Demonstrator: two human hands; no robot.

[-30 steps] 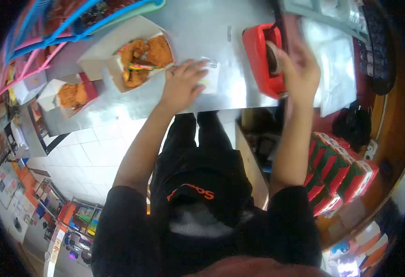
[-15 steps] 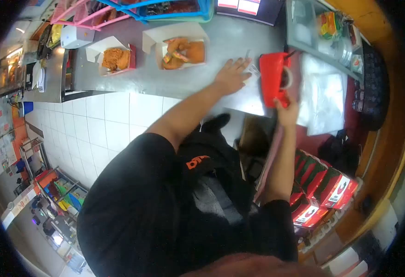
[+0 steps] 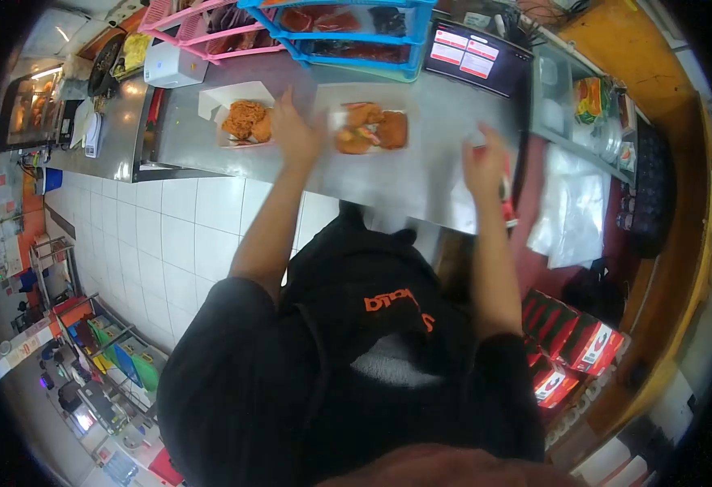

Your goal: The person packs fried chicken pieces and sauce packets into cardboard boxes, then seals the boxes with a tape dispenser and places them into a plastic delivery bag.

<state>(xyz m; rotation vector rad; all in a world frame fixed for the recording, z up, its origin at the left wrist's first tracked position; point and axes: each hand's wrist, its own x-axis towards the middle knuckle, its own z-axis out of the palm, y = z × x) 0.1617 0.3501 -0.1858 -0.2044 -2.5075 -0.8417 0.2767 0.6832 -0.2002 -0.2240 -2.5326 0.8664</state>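
Observation:
My left hand (image 3: 297, 136) is over the steel counter, between two open food boxes, its fingers reaching forward and blurred, the thumb apart from them. Beside it on the left, an open box (image 3: 238, 144) holds fried chicken (image 3: 246, 120). To its right, another open box (image 3: 344, 105) holds several browned fried pieces (image 3: 393, 130); its lid is blurred and lies near my left hand. My right hand (image 3: 484, 166) is smeared by motion over the counter's right end. It partly covers the red tape dispenser (image 3: 507, 183); its fingers do not show clearly.
Blue racks (image 3: 356, 40) and pink racks (image 3: 202, 40) stand behind the boxes. A dark screen (image 3: 477, 58) is at the back right. Clear plastic bags (image 3: 571, 203) lie right of the counter. Red boxes (image 3: 587, 337) are stacked lower right.
My left hand has moved left from the counter near the dispenser to between the food boxes. My right hand has left its grip on the dispenser's near end and moved forward.

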